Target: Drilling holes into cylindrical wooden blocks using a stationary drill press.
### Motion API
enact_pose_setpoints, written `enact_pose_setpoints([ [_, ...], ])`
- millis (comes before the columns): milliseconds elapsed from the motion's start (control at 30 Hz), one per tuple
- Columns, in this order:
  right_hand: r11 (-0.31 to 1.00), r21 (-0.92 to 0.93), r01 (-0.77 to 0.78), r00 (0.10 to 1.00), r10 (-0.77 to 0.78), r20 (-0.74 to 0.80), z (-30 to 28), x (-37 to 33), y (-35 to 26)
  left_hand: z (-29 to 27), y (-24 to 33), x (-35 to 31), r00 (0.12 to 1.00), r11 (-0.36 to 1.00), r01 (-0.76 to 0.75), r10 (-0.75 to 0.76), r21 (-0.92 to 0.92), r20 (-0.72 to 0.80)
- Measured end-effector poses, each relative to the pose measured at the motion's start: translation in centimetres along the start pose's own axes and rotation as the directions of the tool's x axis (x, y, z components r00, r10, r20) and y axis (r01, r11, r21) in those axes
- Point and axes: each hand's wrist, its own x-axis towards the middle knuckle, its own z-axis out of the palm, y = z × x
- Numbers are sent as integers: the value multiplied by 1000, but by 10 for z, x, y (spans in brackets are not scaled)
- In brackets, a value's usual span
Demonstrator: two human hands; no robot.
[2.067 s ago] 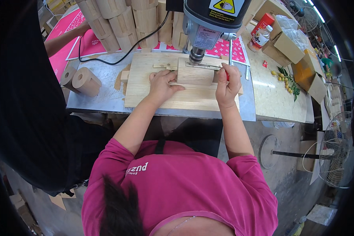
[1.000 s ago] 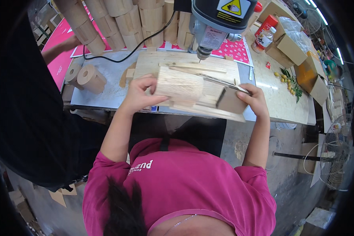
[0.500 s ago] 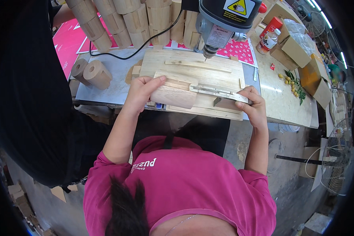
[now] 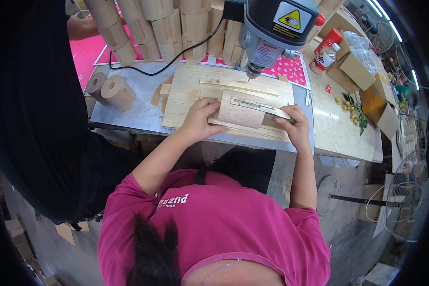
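A pale wooden cylinder (image 4: 240,114) lies on its side on the wooden board (image 4: 186,88) under the bench drill (image 4: 255,66). My left hand (image 4: 200,121) is at the cylinder's left end, thumb on the near side and curled fingers on the far side. A light slotted strip (image 4: 260,105) lies along the cylinder's top and sticks out past its right end. My right hand (image 4: 294,125) pinches the strip's outer end between thumb and fingers. The drill bit hangs above and behind the cylinder, apart from it.
Two smaller bored wooden cylinders (image 4: 118,92) stand at the left. Stacked wooden cylinders (image 4: 167,31) line the back, with a black cable (image 4: 176,53) before them. At right are a bottle (image 4: 325,58), yellow fruit (image 4: 352,108) and cardboard boxes (image 4: 360,64). Another person's arm (image 4: 83,27) shows at far left.
The cylinder has moved right, further under the strip, and now rests over the board. My left hand has shifted right with it, its thumb down from the top to the near side.
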Motion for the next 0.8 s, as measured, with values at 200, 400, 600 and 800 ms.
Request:
enact_pose_setpoints([
  [200, 984, -177, 38, 985, -66, -161, 10, 31, 11, 22, -8, 15, 990, 904, 112, -64, 411, -129],
  [400, 993, -111, 48, 988, -63, -140, 30, 53, 13, -2, -25, 28, 987, 869, 159, -131, 468, -91],
  [600, 963, 269, -21, 1000, 25, -9, 14, 61, 5, -8, -34, 29, 998, 905, 55, -42, 421, -40],
  [800, 968, 76, 238, 911, -196, -363, -62, 141, -101, -9, -27, 32, 999, 899, 47, -48, 435, -10],
])
